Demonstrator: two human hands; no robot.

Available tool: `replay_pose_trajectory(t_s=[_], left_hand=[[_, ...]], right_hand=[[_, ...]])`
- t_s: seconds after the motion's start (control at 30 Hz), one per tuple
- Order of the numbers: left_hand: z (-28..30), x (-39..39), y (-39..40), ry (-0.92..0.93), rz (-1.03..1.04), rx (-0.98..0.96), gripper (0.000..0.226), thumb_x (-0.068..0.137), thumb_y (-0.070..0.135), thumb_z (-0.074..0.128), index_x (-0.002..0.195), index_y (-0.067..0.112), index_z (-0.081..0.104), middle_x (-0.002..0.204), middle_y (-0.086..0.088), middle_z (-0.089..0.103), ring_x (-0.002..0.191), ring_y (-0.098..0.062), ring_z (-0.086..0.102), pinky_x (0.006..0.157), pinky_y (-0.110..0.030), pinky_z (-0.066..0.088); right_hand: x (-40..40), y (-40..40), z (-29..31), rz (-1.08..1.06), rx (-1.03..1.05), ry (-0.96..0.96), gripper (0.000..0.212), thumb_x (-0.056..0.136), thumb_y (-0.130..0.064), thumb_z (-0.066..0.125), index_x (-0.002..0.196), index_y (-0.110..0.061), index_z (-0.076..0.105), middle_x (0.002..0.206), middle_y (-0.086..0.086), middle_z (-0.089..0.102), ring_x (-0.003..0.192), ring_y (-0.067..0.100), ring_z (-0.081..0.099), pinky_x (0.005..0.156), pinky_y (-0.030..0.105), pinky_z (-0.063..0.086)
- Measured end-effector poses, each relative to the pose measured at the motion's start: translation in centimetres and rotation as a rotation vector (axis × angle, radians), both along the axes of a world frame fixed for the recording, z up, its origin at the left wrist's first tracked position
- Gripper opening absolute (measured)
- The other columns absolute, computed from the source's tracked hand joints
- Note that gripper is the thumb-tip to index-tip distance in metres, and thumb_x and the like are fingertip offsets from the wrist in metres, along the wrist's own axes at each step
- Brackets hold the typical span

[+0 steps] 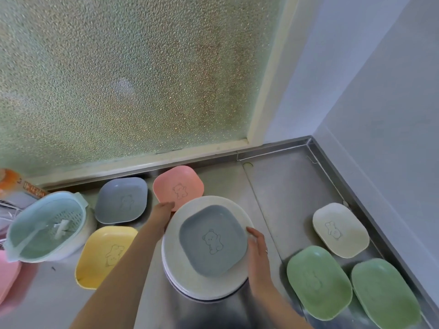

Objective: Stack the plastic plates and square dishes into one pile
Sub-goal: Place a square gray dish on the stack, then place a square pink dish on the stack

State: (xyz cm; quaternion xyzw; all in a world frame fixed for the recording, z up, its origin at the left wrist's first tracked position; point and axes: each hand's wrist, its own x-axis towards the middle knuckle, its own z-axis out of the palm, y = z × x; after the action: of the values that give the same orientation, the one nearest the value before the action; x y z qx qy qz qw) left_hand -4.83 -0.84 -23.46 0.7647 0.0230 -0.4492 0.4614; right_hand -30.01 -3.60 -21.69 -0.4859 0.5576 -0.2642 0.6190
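Note:
A pile of round white plates [180,271] stands on the steel counter in the middle, with a grey square dish [213,238] lying on top. My left hand [161,216] reaches to the near edge of a pink square dish [178,184] behind the pile, fingertips touching it. My right hand [257,251] rests against the right rim of the grey dish and plates, fingers relaxed. Loose square dishes lie around: grey [121,200], yellow [104,255], white [339,229], and two green [318,281] [384,293].
A pale blue colander bowl [45,226] sits at the left, with a pink item [8,276] at the left edge. A frosted window stands behind the counter. The counter's raised steel rim [356,193] runs along the right wall.

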Motion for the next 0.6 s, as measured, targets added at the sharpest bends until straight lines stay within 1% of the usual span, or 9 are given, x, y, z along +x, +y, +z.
replay_pose_trajectory(t_s=[0.07, 0.13, 0.23, 0.3, 0.37, 0.43, 0.47, 0.5, 0.6], left_hand=[[-0.5, 0.2, -0.3, 0.011, 0.06, 0.014, 0.021, 0.092, 0.015, 0.048, 0.107, 0.005, 0.058, 0.085, -0.015, 0.064, 0.072, -0.028, 0.06, 0.066, -0.035, 0.052], [-1.1, 0.3, -0.5, -0.077, 0.12, 0.07, 0.023, 0.088, 0.013, 0.058, 0.108, 0.003, 0.064, 0.095, -0.016, 0.067, 0.079, -0.032, 0.062, 0.078, -0.04, 0.054], [-1.2, 0.8, -0.5, -0.157, 0.229, 0.16, 0.018, 0.081, 0.008, 0.065, 0.099, 0.007, 0.069, 0.103, -0.018, 0.069, 0.087, -0.036, 0.064, 0.087, -0.043, 0.054], [-1.2, 1.3, -0.4, -0.247, 0.186, 0.21, 0.018, 0.079, 0.009, 0.068, 0.096, 0.006, 0.062, 0.1, -0.017, 0.067, 0.088, -0.038, 0.062, 0.08, -0.043, 0.055], [-1.2, 1.6, -0.3, -0.296, 0.125, 0.26, 0.025, 0.078, 0.005, 0.065, 0.099, 0.005, 0.05, 0.096, -0.018, 0.06, 0.085, -0.037, 0.058, 0.066, -0.04, 0.052], [-1.3, 1.5, -0.2, -0.281, 0.143, 0.271, 0.028, 0.079, -0.003, 0.054, 0.102, 0.009, 0.043, 0.095, -0.016, 0.053, 0.074, -0.031, 0.053, 0.049, -0.033, 0.043], [-1.4, 1.4, -0.3, -0.268, 0.181, 0.259, 0.031, 0.08, -0.004, 0.05, 0.104, 0.013, 0.041, 0.096, -0.015, 0.051, 0.068, -0.027, 0.049, 0.044, -0.03, 0.039], [-1.3, 1.3, -0.5, -0.251, 0.231, 0.233, 0.033, 0.081, -0.004, 0.046, 0.105, 0.017, 0.04, 0.098, -0.014, 0.05, 0.066, -0.025, 0.049, 0.044, -0.03, 0.04], [-0.5, 1.2, -0.6, -0.17, 0.404, 0.082, 0.038, 0.082, 0.0, 0.039, 0.111, 0.024, 0.044, 0.104, -0.012, 0.054, 0.079, -0.032, 0.061, 0.051, -0.032, 0.055]], right_hand=[[-0.1, 0.2, 0.0, 0.018, -0.003, -0.005, 0.036, 0.08, -0.041, 0.041, 0.114, -0.036, 0.053, 0.126, 0.0, 0.051, 0.116, 0.018, 0.048, 0.103, 0.048, 0.041], [-0.1, 0.2, 0.2, 0.028, -0.001, -0.001, 0.039, 0.08, -0.041, 0.041, 0.117, -0.035, 0.052, 0.128, 0.0, 0.05, 0.118, 0.018, 0.047, 0.104, 0.049, 0.04], [-0.1, 0.1, 0.2, 0.041, 0.004, 0.009, 0.041, 0.08, -0.043, 0.04, 0.119, -0.035, 0.051, 0.129, -0.001, 0.049, 0.118, 0.016, 0.047, 0.103, 0.043, 0.041], [-0.2, 0.1, 0.1, 0.053, -0.003, 0.02, 0.041, 0.08, -0.043, 0.04, 0.12, -0.036, 0.051, 0.13, -0.003, 0.048, 0.118, 0.014, 0.047, 0.101, 0.039, 0.042], [-0.2, 0.1, 0.1, 0.053, -0.007, 0.026, 0.041, 0.081, -0.044, 0.039, 0.119, -0.036, 0.051, 0.13, -0.003, 0.049, 0.117, 0.012, 0.047, 0.101, 0.037, 0.042], [-0.2, 0.1, 0.1, 0.046, -0.004, 0.031, 0.041, 0.08, -0.044, 0.039, 0.119, -0.037, 0.051, 0.129, -0.004, 0.049, 0.117, 0.011, 0.047, 0.099, 0.037, 0.042], [-0.2, 0.2, 0.1, 0.049, -0.007, 0.033, 0.042, 0.081, -0.045, 0.039, 0.12, -0.037, 0.051, 0.129, -0.005, 0.049, 0.117, 0.011, 0.047, 0.098, 0.035, 0.043], [-0.2, 0.2, 0.1, 0.052, -0.014, 0.031, 0.042, 0.082, -0.045, 0.038, 0.121, -0.036, 0.051, 0.129, -0.005, 0.048, 0.117, 0.01, 0.047, 0.097, 0.034, 0.043], [-0.1, 0.4, 0.0, 0.039, -0.027, 0.027, 0.042, 0.082, -0.044, 0.038, 0.121, -0.034, 0.051, 0.129, -0.004, 0.049, 0.118, 0.014, 0.047, 0.101, 0.039, 0.042]])
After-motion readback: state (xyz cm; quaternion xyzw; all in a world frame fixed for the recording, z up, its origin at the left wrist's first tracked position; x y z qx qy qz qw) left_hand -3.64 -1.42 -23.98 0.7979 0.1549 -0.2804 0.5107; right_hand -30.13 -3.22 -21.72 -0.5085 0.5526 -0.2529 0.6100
